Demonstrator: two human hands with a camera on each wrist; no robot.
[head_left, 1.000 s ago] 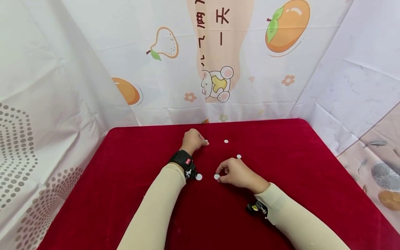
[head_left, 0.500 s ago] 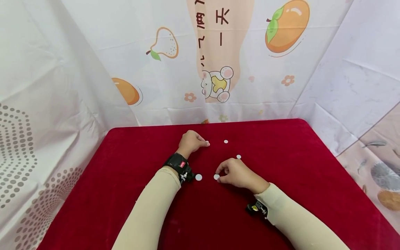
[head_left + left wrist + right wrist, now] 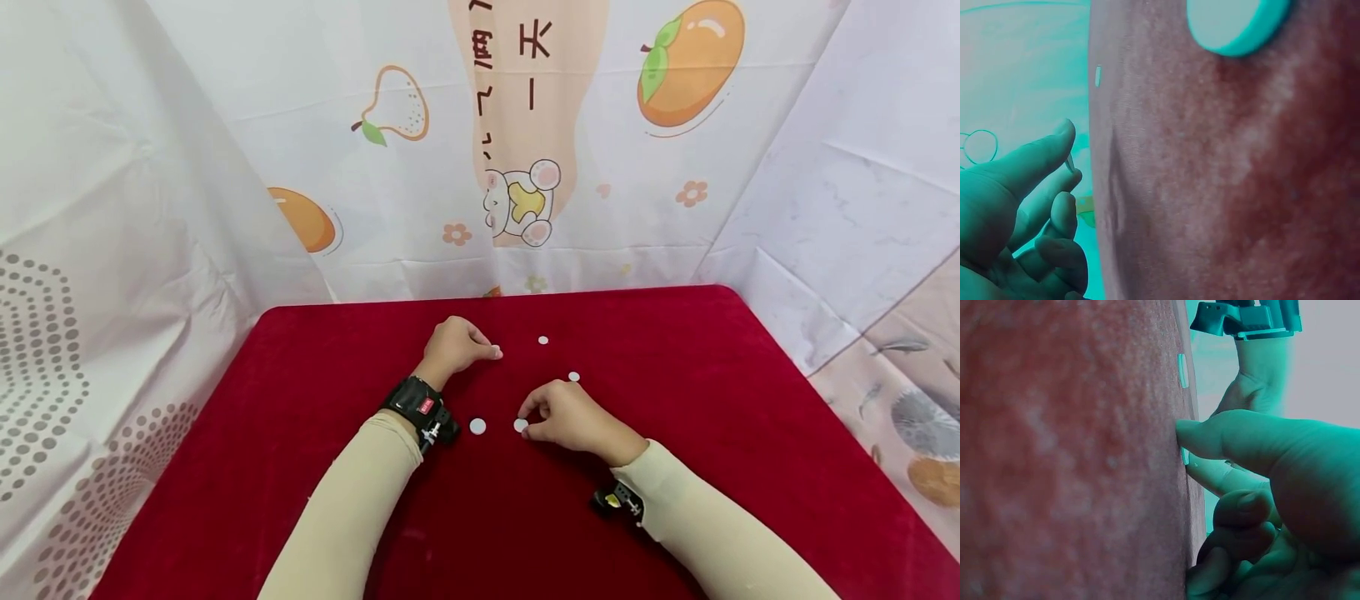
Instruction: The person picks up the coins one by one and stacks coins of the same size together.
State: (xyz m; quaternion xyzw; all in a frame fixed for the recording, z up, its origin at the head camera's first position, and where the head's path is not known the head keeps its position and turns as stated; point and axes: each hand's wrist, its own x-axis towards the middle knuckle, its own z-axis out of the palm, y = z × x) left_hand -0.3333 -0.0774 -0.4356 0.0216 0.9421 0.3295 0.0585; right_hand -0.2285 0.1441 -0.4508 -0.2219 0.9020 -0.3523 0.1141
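Note:
Several small white discs lie on a red velvet table (image 3: 315,467). My left hand (image 3: 495,352) is curled at the far centre, with thumb and forefinger pinching a thin disc (image 3: 1070,163) that only the left wrist view shows. My right hand (image 3: 525,422) is curled nearer to me, its thumb and forefinger tips closed on a disc (image 3: 521,425) that lies on the cloth. That disc (image 3: 1184,455) shows edge-on beside the thumb in the right wrist view. A loose disc (image 3: 477,426) lies between my two wrists.
Two more loose discs lie beyond my right hand, one far (image 3: 543,340) and one nearer (image 3: 573,377). A printed fruit-pattern sheet (image 3: 525,150) hangs around the table's back and sides. The table's far edge runs just behind my left hand.
My left forearm and wrist have slid left and toward me, uncovering the disc between the wrists. The disc at my left fingertips is now hidden by them. My right hand has stayed put.

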